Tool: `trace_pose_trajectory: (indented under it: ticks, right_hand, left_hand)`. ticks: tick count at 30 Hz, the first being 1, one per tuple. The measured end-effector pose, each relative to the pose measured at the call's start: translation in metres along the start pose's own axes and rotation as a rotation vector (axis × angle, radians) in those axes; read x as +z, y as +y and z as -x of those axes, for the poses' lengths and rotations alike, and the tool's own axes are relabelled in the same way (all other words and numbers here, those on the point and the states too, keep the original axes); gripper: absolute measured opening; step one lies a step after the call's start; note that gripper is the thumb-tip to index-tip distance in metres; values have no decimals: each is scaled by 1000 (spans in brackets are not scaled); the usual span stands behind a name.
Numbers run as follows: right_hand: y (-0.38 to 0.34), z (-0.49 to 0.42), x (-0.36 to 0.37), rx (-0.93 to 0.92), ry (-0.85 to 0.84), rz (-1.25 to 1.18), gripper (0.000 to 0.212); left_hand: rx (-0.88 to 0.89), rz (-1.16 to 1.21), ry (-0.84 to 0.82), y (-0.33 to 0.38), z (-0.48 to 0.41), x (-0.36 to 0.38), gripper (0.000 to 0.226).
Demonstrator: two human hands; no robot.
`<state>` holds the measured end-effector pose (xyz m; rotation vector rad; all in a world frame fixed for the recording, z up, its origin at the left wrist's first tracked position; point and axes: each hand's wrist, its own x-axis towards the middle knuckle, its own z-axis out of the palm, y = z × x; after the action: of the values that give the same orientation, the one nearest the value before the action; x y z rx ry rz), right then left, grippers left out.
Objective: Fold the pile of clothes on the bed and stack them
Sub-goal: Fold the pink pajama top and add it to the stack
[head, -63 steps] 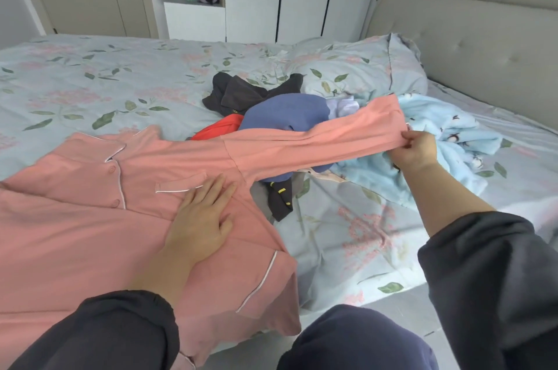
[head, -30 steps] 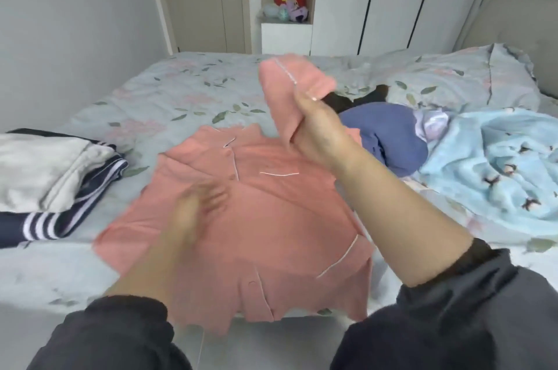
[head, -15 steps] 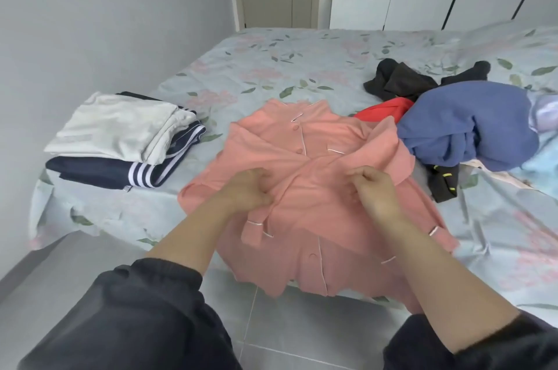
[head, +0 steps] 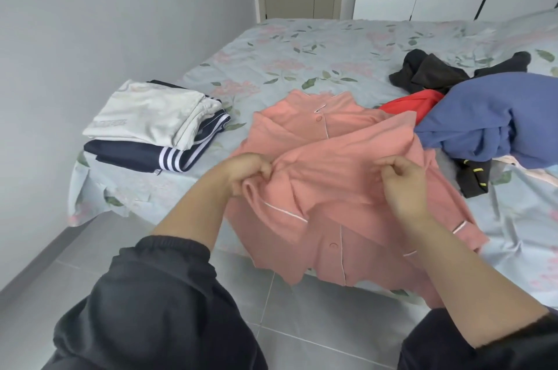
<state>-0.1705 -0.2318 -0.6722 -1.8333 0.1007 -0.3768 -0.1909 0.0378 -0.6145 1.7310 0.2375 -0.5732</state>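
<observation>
A soft pink pajama shirt point(head: 341, 176) with thin white piping is pinched by the left hand point(head: 244, 171) and the right hand point(head: 401, 185) at frame centre, its hem draped over the edge of the floral-sheeted bed point(head: 302, 52). A neat folded stack point(head: 151, 124), cream over navy with white stripes, is seen at left; a rumpled unfolded pile point(head: 483, 115) is heaped at right.

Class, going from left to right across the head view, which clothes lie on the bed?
From the left: folded stack of white and navy striped clothes → pink pyjama shirt → red garment → blue garment. The black garment overlaps the red and blue ones, so it is left out.
</observation>
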Motion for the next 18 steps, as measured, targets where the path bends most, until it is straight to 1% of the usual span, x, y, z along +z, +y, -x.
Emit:
trace_pose_trajectory:
  ticks: [1,3,4,5,6,7,8,9,10,11,12,14,16,18]
  right_hand:
    - [-1,0,-2,-10,46,-3,28]
    - [0,0,-5,-12,117,5,26]
    - [2,-1,-7,1,141,12,26]
    - [4,-3,-9,23,160,18,25]
    - [7,-5,-11,49,180,28,26]
    - [10,-6,-14,77,200,41,31]
    - [12,-9,-16,103,221,52,35]
    - [13,-11,-18,133,240,48,33]
    - [15,-14,-19,158,262,41,28]
    - [14,-16,-21,188,280,36,22]
    - [15,-20,-23,224,279,31,17]
    - [16,-26,-28,335,224,-50,11]
    - [15,-33,-34,450,177,-178,13]
    - [14,-40,-39,536,163,-280,7]
  left_hand:
    - [-39,-173,-20,-2,4,-11,31]
    - [-164,-764,19,-7,13,-21,32]
    - [-202,-985,26,-12,13,-22,38]
    - [-221,-1076,20,-18,10,-20,41]
    - [-243,-1073,46,-21,7,-16,35]
    - [-249,-1059,138,-22,5,-11,28]
    - [-221,-1082,295,-22,1,-8,26]
    - [-162,-1121,476,-20,-2,-6,27]
    - [-83,-1137,614,-20,-8,-5,29]
    - [9,-1139,684,-18,-15,-1,31]
    - [98,-1125,694,-17,-21,5,30]
    - [230,-1075,614,-15,-32,23,26]
    - [305,-1041,526,-15,-45,42,26]
    - [350,-1037,500,-12,-57,56,29]
